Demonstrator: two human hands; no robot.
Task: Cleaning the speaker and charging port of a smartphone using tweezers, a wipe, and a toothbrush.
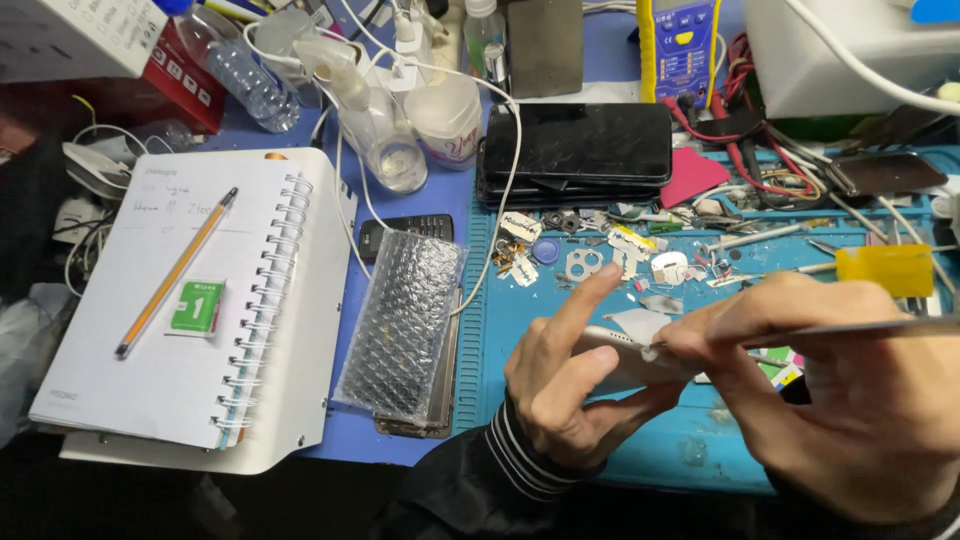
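1. Thin white flat phone-like device (625, 352) sits edge-up in the left hand (565, 385), over the front of the blue silicone work mat (600, 455). Most of it is hidden by fingers and by the right hand; its type can't be confirmed.
2. Left hand: wrapped around the device from below, index finger stretched up along its top edge.
3. Right hand (850, 400): pinching a slim metal tool (850, 328), tip at the device's top edge. The tool is motion-blurred and runs off the right edge of view.
4. The right hand blocks the mat's right front; only coloured scraps peek out below it.
5. Behind the hands: small loose metal and plastic parts (600, 255) scattered on the mat, too small to identify.
6. Farther back: stack of dark phones (575, 150), white cable draped over it.
7. Left: bubble-wrap pouch (400, 325), white spiral notebook (170, 300) with an orange pencil (175, 272) and a green-and-white sachet (196, 307) on it.
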